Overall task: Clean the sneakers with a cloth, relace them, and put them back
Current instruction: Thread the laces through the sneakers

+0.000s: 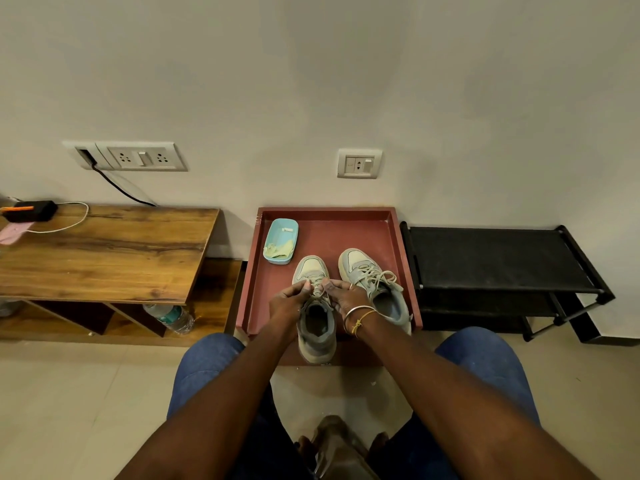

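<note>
The pale cord lace [317, 289] of the grey fabric sneaker [317, 329], set over the near edge of the square red tray [329, 211], is pinched by the left hand [289, 302] and right hand [346, 299]. Slack could be left if either pinch slips.

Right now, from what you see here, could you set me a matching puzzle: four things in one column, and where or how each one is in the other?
Things:
1. blue tub
2. water bottle
3. nearer sneaker
4. black rack

Places or states:
A. under the wooden table
B. right of the red tray
C. far left corner of the tray
D. laces pinched by the left hand and right hand

Pairs: 1-C, 2-A, 3-D, 4-B.
</note>
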